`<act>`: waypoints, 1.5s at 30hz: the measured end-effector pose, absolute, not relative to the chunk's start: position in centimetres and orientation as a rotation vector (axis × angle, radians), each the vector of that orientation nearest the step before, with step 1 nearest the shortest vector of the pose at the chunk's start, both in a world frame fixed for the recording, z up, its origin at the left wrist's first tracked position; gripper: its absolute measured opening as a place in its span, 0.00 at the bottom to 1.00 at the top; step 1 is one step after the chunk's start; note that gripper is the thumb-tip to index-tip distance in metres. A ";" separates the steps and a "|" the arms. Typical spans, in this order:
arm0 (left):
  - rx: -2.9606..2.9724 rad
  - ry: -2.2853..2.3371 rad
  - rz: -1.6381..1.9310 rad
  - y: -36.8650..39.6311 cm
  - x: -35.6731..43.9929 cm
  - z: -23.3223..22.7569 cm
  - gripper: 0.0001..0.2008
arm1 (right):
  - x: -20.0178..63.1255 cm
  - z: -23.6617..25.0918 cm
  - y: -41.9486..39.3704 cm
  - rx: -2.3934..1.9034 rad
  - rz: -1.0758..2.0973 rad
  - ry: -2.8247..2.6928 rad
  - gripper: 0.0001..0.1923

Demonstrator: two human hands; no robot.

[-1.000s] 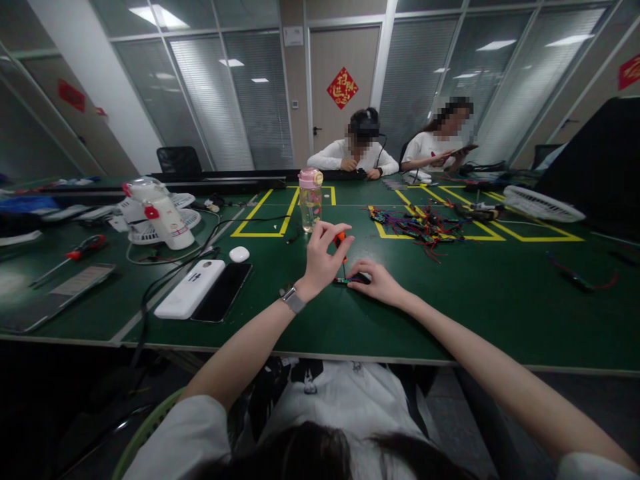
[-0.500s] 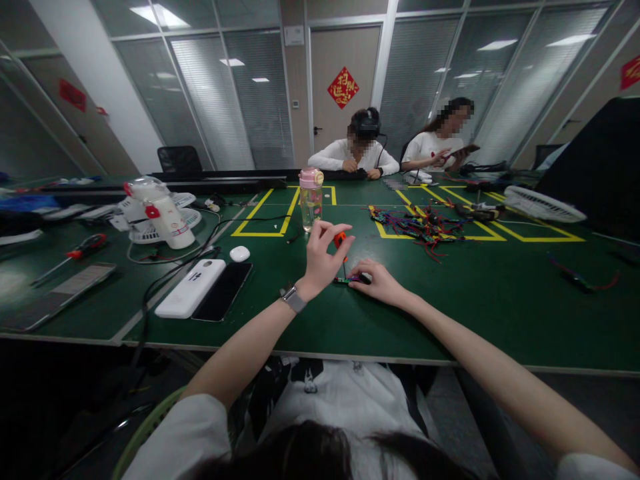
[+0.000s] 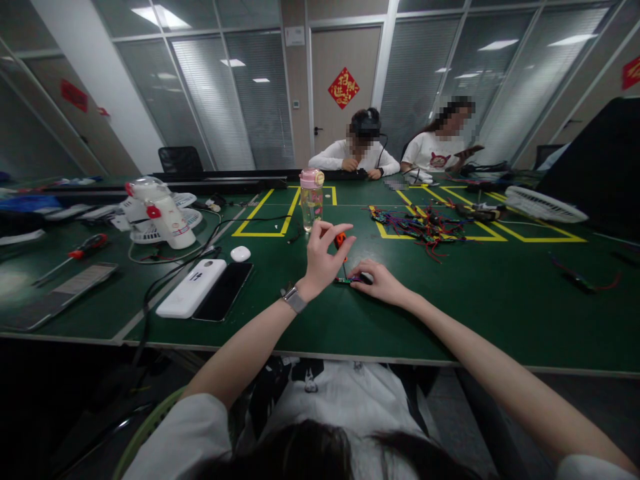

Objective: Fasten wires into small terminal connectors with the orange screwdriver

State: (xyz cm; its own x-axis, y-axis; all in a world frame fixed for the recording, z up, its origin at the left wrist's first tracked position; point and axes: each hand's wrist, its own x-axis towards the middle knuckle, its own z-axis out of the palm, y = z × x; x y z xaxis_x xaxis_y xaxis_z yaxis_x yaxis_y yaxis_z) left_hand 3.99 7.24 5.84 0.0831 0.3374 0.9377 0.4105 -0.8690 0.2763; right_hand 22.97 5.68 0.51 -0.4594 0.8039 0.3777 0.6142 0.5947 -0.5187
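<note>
My left hand (image 3: 323, 260), with a watch on its wrist, has thumb and fingers curled about the orange-and-black handle of a small screwdriver (image 3: 341, 240). The screwdriver stands nearly upright, its thin dark shaft running down to a small green circuit board (image 3: 343, 281) on the table. From the right, my right hand (image 3: 381, 283) pinches that board at its right end, low against the tabletop. Those fingertips partly cover the board, and where the screwdriver tip meets it is too small to make out.
Beyond my hands stands a pink-lidded bottle (image 3: 312, 200). A heap of wired boards (image 3: 420, 223) lies ahead right. At left are a white power bank (image 3: 191, 288), a dark phone (image 3: 223, 291), an earbud case (image 3: 241, 254) and a red-black screwdriver (image 3: 87, 247). Two people sit across the table.
Both my hands, the screwdriver and the board stay nearly in place. Across the table, the person at right has lowered a hand from the device they hold.
</note>
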 end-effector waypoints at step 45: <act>-2.268 -0.753 -1.961 7.2 4.0 6.0 0.11 | 22.8 0.7 5.6 -1.109 0.419 -2.236 0.05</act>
